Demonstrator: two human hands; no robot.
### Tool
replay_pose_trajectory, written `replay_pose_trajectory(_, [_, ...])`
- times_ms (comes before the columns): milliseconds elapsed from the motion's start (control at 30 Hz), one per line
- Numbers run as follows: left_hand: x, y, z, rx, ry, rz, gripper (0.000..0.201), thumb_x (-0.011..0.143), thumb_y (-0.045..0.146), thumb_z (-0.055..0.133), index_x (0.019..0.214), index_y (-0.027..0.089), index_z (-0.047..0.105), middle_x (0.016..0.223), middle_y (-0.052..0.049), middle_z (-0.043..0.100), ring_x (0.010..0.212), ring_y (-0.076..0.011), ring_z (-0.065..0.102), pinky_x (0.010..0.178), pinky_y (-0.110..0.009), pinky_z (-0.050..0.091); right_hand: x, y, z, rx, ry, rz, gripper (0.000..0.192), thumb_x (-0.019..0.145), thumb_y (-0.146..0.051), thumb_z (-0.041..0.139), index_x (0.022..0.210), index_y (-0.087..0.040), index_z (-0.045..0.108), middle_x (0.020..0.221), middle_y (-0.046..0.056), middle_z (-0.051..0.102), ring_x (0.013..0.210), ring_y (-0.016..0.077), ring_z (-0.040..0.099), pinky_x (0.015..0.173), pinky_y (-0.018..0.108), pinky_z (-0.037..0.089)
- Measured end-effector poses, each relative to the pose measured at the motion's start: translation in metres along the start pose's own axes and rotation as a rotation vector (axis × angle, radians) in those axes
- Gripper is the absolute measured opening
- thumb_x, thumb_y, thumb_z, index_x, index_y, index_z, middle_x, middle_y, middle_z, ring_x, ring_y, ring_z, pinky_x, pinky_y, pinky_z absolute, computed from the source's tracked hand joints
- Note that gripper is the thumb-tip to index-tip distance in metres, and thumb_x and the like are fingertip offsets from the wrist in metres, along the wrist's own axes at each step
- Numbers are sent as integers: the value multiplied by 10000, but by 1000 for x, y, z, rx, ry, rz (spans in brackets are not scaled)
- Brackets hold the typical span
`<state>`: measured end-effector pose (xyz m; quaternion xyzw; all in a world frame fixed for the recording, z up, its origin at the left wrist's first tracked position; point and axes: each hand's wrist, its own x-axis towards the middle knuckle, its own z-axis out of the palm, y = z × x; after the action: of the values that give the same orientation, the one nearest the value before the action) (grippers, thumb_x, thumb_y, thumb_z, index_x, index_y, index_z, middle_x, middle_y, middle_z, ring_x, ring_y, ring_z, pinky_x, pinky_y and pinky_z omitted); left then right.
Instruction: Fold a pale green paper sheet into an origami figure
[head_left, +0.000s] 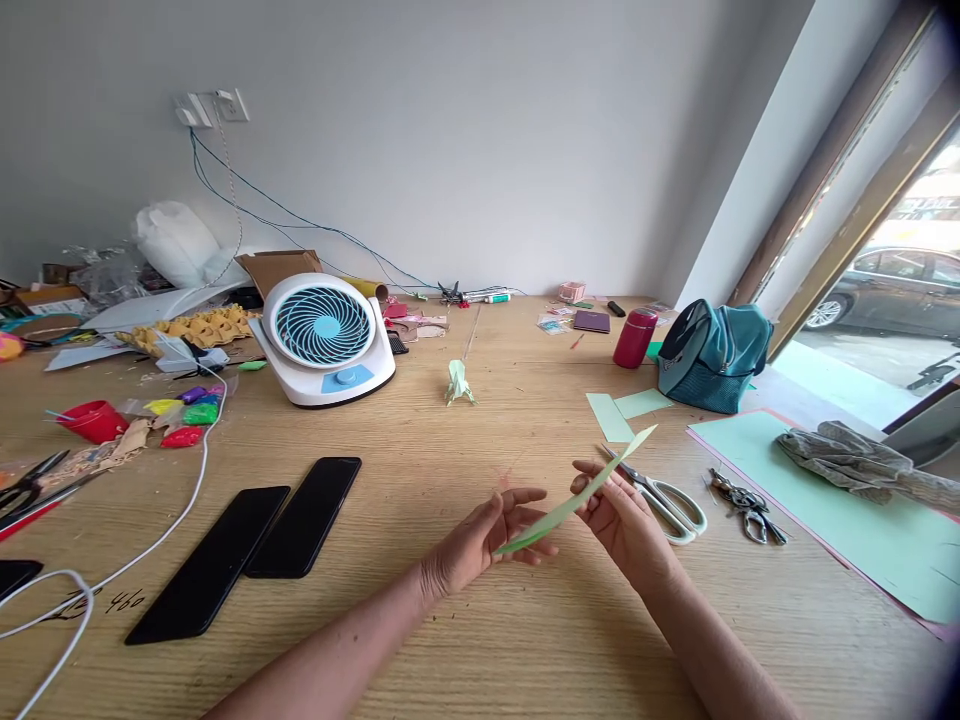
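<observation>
Beside scissors (664,497), both hands' grip pinches green paper strip (577,495); phones (247,540) left, well apart.

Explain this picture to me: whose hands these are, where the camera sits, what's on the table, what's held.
There is no machine here: one camera on a person's head looks down at their own bare hands. The left hand and right hand hold a green paper strip between them above a wooden table. Scissors lie just right of the right hand, with keys beyond. Two phones lie at left. Farther back stand a fan, a small folded paper figure, a red cup and a teal bag.
</observation>
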<state>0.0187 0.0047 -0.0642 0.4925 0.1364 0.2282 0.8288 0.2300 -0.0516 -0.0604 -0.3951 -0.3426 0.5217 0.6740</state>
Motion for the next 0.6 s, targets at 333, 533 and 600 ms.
replay_pose_trajectory(333, [2,-4,-4,107,128,-24,483,748,381,811,1181,224,669,852,-8,590,750,-107,563,648,-211,377,-7,-13,10,30,-77,126,511,704,-654,694,1052,-281,707,898,60,675,704,206,575,635,335,489])
replay_pose_trajectory(533, [3,-4,-1,66,53,-106,403,713,396,832,1031,179,715,856,-26,622,730,-112,570,662,-225,396,-6,-11,9,-30,-117,196,549,676,-697,686,1050,-296,704,921,64,699,677,216,608,621,360,505])
replay_pose_trajectory(600, [2,-5,0,28,64,-105,335,700,374,845,915,158,707,873,-36,639,741,-114,581,674,-227,406,-7,-10,9,-91,-104,158,538,709,-691,676,1066,-290,706,960,79,714,715,239,633,632,384,521])
